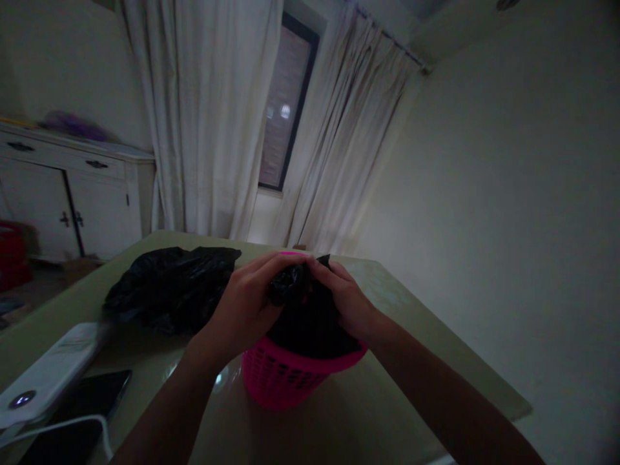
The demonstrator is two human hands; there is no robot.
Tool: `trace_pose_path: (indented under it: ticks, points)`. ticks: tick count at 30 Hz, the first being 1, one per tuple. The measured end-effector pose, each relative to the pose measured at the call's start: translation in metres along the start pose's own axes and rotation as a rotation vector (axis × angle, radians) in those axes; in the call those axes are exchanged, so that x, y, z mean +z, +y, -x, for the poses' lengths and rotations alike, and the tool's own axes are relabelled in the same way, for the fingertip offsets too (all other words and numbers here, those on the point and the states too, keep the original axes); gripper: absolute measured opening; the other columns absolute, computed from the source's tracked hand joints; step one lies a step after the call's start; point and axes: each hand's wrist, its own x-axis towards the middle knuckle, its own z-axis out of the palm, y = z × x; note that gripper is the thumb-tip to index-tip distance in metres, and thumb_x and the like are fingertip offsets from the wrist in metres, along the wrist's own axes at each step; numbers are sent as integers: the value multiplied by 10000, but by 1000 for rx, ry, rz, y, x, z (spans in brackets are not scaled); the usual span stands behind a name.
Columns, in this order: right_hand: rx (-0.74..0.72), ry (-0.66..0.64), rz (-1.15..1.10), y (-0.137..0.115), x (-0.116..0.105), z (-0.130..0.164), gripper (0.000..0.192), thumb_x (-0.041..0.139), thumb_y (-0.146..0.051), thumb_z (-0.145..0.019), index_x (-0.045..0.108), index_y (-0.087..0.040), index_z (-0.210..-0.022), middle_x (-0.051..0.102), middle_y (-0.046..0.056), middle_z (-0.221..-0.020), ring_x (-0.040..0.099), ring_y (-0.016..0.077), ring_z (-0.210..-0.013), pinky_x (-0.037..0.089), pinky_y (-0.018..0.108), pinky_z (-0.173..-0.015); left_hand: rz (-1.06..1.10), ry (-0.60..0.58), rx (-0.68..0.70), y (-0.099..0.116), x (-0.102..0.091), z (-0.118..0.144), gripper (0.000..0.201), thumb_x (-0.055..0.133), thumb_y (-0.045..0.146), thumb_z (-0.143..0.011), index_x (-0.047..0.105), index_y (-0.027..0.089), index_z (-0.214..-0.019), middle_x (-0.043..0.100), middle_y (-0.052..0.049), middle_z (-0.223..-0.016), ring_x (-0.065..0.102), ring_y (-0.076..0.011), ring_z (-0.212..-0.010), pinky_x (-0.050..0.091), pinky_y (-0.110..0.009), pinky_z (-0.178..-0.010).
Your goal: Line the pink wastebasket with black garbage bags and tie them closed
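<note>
Two hands on one bag here, and pretty dim lighting, so take the small stuff loosely. Starting at the near left corner of the table: a white flat device with a round button sits there with a white cable looping off it, lying partly over a dark phone, screen up. They're parked well apart from the hands, probably just to stay out of the way.

Further back along the left side, a crumpled black plastic bag lies loose on the tabletop, just beside the left wrist, within easy reach.

Then the middle. The left hand is closed around a bunched-up wad of black bag, fingers curled over the top of it. That bag sits in the pink basket, which stands near the middle of the table, a bit toward the near edge. The plastic hangs inside and over the rim, so the basket is what holds it up while the hands work the gathered top.

The right hand pinches the same bunch from the other side, fingers pressed shut on the plastic, nearly touching the left fingertips. Both hands squeezing one spot looks to me like keeping the gathered neck from springing open.
</note>
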Motion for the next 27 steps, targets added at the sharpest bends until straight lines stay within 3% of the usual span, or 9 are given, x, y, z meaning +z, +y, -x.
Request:
trace_pose_path:
  ticks: [6,11,13,17,21,25,27]
  points:
    - [23,-94,4,-10,2,8,412,936,-522,-813,753,-173,-934,701,12,-811,625,139,-719,512,261,-700,177,-29,-71,10,-4,-1,423,650,165,-1025,711,289,-1425,773,-47,-1384,733,-234,-1261,570,-354,-1089]
    - [-23,-261,86,-18,2,15,526,1019,-340,-700,767,-213,-1144,776,35,-1098,717,202,-977,590,346,-914,128,-29,-23,16,-11,-3,357,736,257,-1024,751,321,-1375,790,-39,-1276,755,-215,-1138,586,-329,-1010]
    - [-69,-273,131,-18,1,15,539,1022,-316,-692,752,-218,-1147,770,24,-1099,711,197,-989,594,345,-919,84,-3,-16,14,-10,-3,336,746,252,-1020,760,317,-1349,786,-34,-1215,757,-190,-1059,590,-301,-956]
    - [-165,-186,253,-11,1,14,564,997,-334,-742,670,-230,-1189,719,10,-1091,685,176,-983,586,319,-895,36,39,9,10,-8,-3,270,724,193,-1001,790,289,-1244,774,-28,-1110,743,-172,-952,583,-270,-847]
    - [-407,73,502,-6,4,20,758,979,-339,-769,525,-293,-1374,643,50,-1296,675,197,-1070,602,357,-921,62,115,-106,8,-7,-3,103,715,296,-1037,791,240,-1078,778,-3,-929,724,-166,-816,567,-267,-780]
    - [-757,156,824,-16,10,28,391,893,-303,-895,651,-286,-1201,655,59,-1244,660,232,-1178,583,417,-1038,100,117,-157,9,-6,-3,175,730,376,-1036,783,219,-981,761,13,-849,696,-153,-756,547,-247,-732]
    - [-838,152,912,-23,11,30,223,833,-271,-958,708,-271,-1142,680,61,-1198,675,226,-1160,584,417,-1045,147,97,-184,12,-5,-3,209,724,404,-1036,785,216,-966,753,15,-841,690,-153,-750,546,-242,-712]
